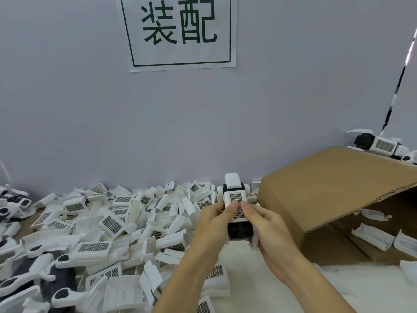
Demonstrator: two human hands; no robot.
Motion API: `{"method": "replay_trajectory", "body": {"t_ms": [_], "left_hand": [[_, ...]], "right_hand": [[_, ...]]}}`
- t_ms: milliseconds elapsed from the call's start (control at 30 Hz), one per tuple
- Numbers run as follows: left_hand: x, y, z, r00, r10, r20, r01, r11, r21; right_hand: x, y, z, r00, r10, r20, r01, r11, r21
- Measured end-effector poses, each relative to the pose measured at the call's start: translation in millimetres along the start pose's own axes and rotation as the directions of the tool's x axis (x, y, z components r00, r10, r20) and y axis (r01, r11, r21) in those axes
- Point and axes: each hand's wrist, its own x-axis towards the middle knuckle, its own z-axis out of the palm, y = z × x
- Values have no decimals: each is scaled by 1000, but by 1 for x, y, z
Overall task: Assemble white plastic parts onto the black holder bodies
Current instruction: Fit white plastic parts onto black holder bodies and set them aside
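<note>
Both hands hold one holder assembly [237, 197] up in front of me: a black body with a white grilled cover on its face and a white cap at its top. My left hand [214, 224] grips its left side, thumb lying on the grille. My right hand [266, 227] grips the right side, thumb also pressing on the grille. The black lower end [239, 230] shows between my palms. A large heap of loose white plastic parts [108, 224], many with grilles, covers the table to the left.
An open cardboard box [327, 190] lies on its side at the right, with white parts [372, 236] inside. Finished assemblies [379, 144] rest on top of it. Black-and-white pieces [42, 279] pile up at the lower left. A wall with a paper sign [180, 30] stands behind.
</note>
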Motion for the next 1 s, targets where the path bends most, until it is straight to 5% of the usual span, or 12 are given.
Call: {"method": "replay_trajectory", "body": {"t_ms": [267,500,633,1000], "left_hand": [[-2,0,1,998,61,-25,-59,995,80],[-2,2,-5,994,20,107,-18,1000,-15],[-1,-1,-4,998,15,54,-17,1000,27],[-5,1,-1,1000,21,-16,-21,1000,-9]], "right_hand": [[2,6,-1,992,-128,-24,122,979,-165],[5,5,-4,996,-64,-58,58,994,-91],[6,0,-12,999,-22,41,21,999,40],[6,6,-8,987,-156,-40,146,971,-190]]}}
